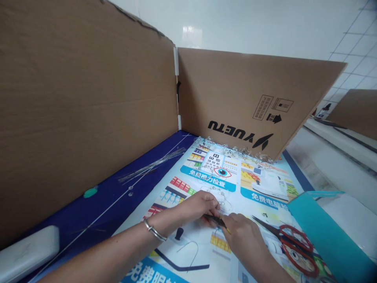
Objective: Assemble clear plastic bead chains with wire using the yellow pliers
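Note:
My left hand [203, 205], with a silver bangle [155, 230] on its wrist, is closed in a pinch near the middle of the printed sheet; what it holds is too small to name. My right hand [242, 232] is wrapped round dark pliers [215, 220] with a bit of yellow on the handle. The tips of the pliers reach to the fingers of my left hand. Clear beads on thin wire [224, 201] lie just beyond my hands. A loose thin wire [196, 251] curves over the sheet below them.
Red-handled scissors [297, 249] lie at right beside a teal folder [332, 232]. Cardboard panels [88, 98] stand at left and behind. Straight wires [153, 165] rest on the blue surface. Beaded wire pieces [244, 152] line the back panel. A white box [29, 251] sits front left.

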`<action>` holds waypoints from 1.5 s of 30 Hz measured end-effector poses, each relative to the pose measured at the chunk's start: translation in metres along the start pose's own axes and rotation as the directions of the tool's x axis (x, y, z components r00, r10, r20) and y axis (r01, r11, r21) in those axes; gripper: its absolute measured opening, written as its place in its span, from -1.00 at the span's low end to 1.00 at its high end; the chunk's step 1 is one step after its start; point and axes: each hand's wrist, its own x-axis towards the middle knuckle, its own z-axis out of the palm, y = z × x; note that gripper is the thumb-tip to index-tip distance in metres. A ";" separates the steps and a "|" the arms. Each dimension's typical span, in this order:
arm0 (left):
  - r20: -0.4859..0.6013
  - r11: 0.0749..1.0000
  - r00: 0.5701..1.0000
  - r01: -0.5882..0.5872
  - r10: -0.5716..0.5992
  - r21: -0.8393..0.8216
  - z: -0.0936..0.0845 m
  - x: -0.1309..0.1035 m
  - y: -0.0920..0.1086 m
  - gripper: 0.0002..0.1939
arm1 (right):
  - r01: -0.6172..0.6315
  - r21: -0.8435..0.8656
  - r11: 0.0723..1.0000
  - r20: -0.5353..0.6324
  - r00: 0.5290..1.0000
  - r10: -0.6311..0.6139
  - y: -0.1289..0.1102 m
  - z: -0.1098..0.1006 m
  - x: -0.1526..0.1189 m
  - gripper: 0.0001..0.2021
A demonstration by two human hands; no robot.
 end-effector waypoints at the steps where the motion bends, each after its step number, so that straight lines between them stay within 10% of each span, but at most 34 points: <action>1: 0.009 1.000 1.000 -0.001 0.001 0.018 0.000 0.000 0.000 -0.62 | -0.023 0.026 0.999 0.031 0.999 0.023 0.000 0.000 0.000 -0.92; 24: 0.122 0.979 0.988 -0.117 0.097 0.169 -0.002 -0.006 0.010 -0.70 | -0.304 0.413 0.859 0.420 0.900 0.116 0.004 -0.020 0.014 -0.81; 35: 0.002 0.947 0.999 -0.051 0.054 0.317 -0.020 0.000 0.017 -0.67 | -0.194 0.328 0.925 0.169 0.975 0.145 0.003 0.004 0.003 -0.87; 45: -0.071 0.632 0.979 -0.069 0.193 0.772 -0.105 -0.012 0.041 -0.71 | -0.063 0.368 0.928 -0.150 0.981 0.127 0.017 0.028 -0.003 -0.83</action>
